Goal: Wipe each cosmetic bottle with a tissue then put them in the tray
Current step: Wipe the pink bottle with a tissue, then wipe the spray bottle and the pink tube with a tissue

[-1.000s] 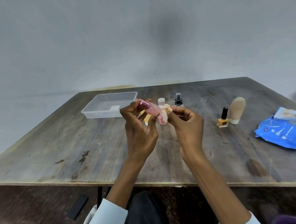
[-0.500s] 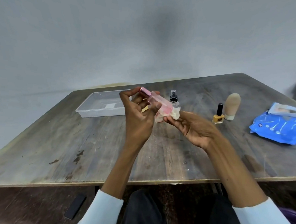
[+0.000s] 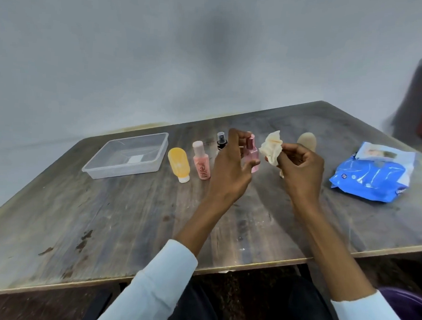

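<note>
left hand point(image 3: 231, 170) grips a pink bottle point(image 3: 251, 154) upright above the table point(image 3: 128, 216) mid, fingers curled round it. right hand point(image 3: 300, 169) pinches a crumpled tissue point(image 3: 271, 148) just beside the bottle, prob. not touching. clear tray point(image 3: 128, 155) sits twd the far left corner; yellow bottle point(image 3: 179, 164) & peach bottle point(image 3: 201, 163) lie beside it.

near table point(image 3: 128, 229) bare — bottles point(image 3: 201, 163) block tray point(image 3: 99, 172) | right: packet point(image 3: 367, 180)
</note>
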